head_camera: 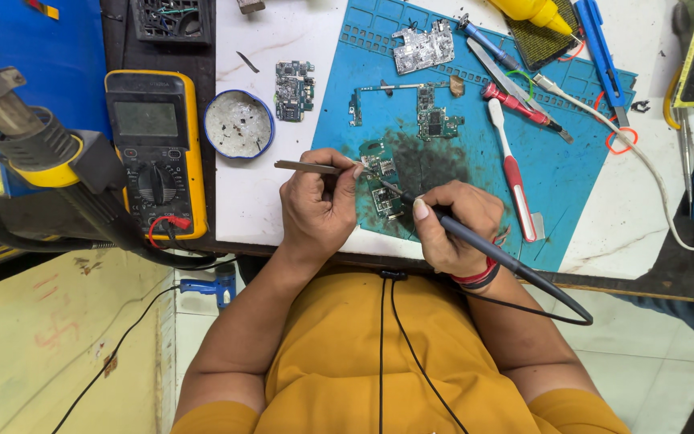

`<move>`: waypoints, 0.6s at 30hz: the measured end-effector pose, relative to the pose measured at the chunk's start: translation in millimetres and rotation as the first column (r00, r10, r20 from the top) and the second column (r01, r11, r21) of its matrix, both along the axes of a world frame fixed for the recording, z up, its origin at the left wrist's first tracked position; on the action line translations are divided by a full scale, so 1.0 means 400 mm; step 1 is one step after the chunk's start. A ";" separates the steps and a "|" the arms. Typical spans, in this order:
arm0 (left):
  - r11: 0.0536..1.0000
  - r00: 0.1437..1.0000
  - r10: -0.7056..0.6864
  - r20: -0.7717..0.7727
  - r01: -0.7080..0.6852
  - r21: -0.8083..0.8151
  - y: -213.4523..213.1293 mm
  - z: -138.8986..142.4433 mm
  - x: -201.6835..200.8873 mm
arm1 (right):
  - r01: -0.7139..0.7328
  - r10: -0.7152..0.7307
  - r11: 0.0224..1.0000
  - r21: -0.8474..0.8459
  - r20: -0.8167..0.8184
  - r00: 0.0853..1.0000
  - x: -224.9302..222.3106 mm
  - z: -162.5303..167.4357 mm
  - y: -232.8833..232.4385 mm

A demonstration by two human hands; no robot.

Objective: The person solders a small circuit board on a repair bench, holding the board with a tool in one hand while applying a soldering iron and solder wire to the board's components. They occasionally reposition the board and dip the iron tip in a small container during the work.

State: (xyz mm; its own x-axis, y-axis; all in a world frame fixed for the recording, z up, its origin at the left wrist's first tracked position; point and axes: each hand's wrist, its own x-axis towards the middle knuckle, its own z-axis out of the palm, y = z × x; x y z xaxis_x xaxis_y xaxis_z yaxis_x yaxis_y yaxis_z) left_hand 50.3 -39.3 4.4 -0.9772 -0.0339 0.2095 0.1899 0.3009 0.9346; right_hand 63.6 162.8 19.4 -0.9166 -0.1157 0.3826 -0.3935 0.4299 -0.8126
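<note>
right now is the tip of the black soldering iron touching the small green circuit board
Touching: the head view shows the black soldering iron in the right hand with its tip on the small green circuit board.

A small green printed circuit board [381, 178], crowded with tiny silver and black parts, lies flat on the darkened middle patch of the blue mat. Thin metal tweezers [308, 167] lie nearly level, points reaching in from the left to the board's upper edge. A slim black corded soldering iron [463, 232] slants down, tip touching the board.
</note>
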 end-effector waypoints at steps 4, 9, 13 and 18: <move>1.000 1.000 0.000 0.008 0.000 0.003 0.001 -0.001 0.000 | 0.006 -0.006 1.000 -0.006 -0.001 1.000 0.002 0.001 0.004; 1.000 1.000 -0.003 0.000 0.003 0.006 0.001 -0.003 -0.002 | -0.043 0.042 0.999 -0.027 -0.012 0.999 -0.002 -0.001 0.003; 1.000 1.000 -0.005 0.001 0.005 0.009 0.000 -0.002 -0.002 | -0.037 0.038 0.999 -0.039 0.005 0.999 0.002 0.000 0.008; 1.000 1.000 -0.003 -0.004 0.003 -0.001 0.001 0.000 -0.002 | -0.014 0.014 0.999 -0.030 0.010 1.000 0.004 -0.002 0.010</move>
State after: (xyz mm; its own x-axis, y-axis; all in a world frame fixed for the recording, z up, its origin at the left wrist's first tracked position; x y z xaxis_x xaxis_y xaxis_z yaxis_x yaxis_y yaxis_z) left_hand 49.5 -39.0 4.3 -0.9765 -0.0308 0.2132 0.1943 0.3013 0.9335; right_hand 65.3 166.7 18.6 -0.9188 -0.1175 0.3768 -0.3910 0.3998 -0.8290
